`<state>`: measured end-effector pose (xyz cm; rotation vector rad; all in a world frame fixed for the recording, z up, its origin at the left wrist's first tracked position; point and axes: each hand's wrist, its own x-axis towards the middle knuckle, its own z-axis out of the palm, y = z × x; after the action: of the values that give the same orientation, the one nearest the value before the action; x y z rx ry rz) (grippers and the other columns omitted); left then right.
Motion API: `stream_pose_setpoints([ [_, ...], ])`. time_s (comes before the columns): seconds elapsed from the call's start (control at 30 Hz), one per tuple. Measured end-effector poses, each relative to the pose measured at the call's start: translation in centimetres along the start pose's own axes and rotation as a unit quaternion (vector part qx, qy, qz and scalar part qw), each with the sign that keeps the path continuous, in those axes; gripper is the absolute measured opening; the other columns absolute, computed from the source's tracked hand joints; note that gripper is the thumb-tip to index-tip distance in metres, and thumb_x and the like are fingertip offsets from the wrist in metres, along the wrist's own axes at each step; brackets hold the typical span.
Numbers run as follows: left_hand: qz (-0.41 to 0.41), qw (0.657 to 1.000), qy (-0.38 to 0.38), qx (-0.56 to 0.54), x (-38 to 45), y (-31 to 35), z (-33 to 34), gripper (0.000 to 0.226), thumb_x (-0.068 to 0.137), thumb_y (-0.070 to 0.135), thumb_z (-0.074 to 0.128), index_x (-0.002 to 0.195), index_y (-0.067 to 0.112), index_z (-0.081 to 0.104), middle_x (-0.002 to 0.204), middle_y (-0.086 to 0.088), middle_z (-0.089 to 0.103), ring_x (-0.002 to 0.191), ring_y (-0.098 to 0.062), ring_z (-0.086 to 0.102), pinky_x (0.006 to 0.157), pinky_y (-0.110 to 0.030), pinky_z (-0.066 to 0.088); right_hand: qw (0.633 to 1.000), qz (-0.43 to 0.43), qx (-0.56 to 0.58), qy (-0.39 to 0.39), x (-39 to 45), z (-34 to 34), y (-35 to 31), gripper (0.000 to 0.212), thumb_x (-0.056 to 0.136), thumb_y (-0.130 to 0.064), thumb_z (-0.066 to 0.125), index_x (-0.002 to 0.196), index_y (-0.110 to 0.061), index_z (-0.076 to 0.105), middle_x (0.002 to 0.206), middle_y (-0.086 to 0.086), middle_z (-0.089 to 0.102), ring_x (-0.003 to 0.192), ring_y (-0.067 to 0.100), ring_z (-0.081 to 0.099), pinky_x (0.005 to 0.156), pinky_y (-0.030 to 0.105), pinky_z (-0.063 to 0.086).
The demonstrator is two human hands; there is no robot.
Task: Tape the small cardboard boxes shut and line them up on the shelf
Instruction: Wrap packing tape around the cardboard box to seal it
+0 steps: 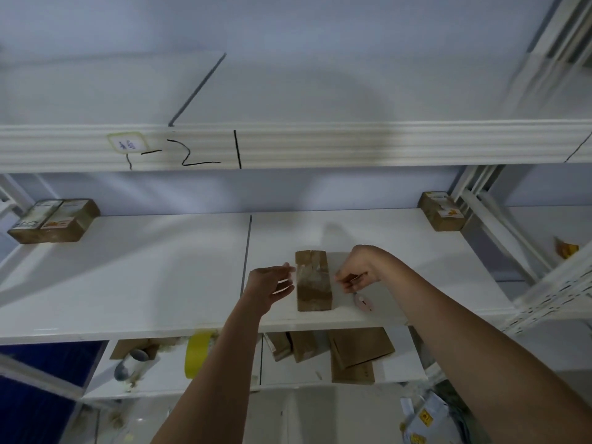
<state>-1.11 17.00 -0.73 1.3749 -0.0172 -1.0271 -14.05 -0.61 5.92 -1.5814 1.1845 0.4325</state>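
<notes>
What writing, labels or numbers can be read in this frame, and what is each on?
"1-2 1", hand-drawn in black marker on the upper shelf's front beam.
Small sticker on that beam: handwriting too blurred to read.
Printed labels on the two boxes at far left and the box at far right: too small to read.
Box between the hands: no text visible.

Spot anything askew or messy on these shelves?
Yes. The box between the hands sits alone mid-shelf, away from the boxes at the left end and right end. On the lower shelf, flat cardboard lies in a crooked heap beside a yellow tape roll.
</notes>
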Motion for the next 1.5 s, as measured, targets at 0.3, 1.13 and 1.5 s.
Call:
stream_pose_setpoints([
  [0.3, 0.069, 0.997, 0.016, 0.034, 0.1, 0.5, 2.6, 0.022, 0.096, 0.014, 0.065, 0.106, -0.004, 0.073, 0.095, -0.011, 0.073, 0.094, -0.028, 0.070, 0.080, -0.035, 0.060, 0.993, -0.010, 0.106, -0.051, 2.9, -2.0, 3.0, 0.027, 0.089, 0.000, 0.071, 0.115, 0.004, 0.067, 0.100, 0.015, 0.062, 0.084, 0.021, 0.062, 0.088, 0.033, 0.060],
  [1.13, 0.007, 0.992, 0.113, 0.057, 3.8, 0.5, 1.2, 0.010, 0.077, -0.007, 0.079, 0.086, -0.007, 0.075, 0.084, -0.021, 0.074, 0.078, -0.030, 0.074, 0.078, -0.040, 0.063, 0.958, -0.104, 0.265, 0.039, 4.6, -1.8, 2.0, 0.023, 0.084, 0.008, 0.074, 0.105, 0.011, 0.066, 0.102, 0.024, 0.071, 0.089, 0.031, 0.072, 0.068, 0.035, 0.063],
  [1.5, -0.067, 0.989, 0.115, 0.068, 5.5, 1.0, 0.3, 0.018, 0.074, 0.003, 0.085, 0.085, -0.004, 0.072, 0.095, -0.020, 0.073, 0.082, -0.031, 0.073, 0.075, -0.041, 0.063, 0.953, -0.064, 0.290, 0.063, 6.3, -0.3, 2.9, 0.017, 0.086, 0.010, 0.071, 0.102, 0.009, 0.068, 0.101, 0.026, 0.071, 0.088, 0.033, 0.071, 0.075, 0.041, 0.062],
])
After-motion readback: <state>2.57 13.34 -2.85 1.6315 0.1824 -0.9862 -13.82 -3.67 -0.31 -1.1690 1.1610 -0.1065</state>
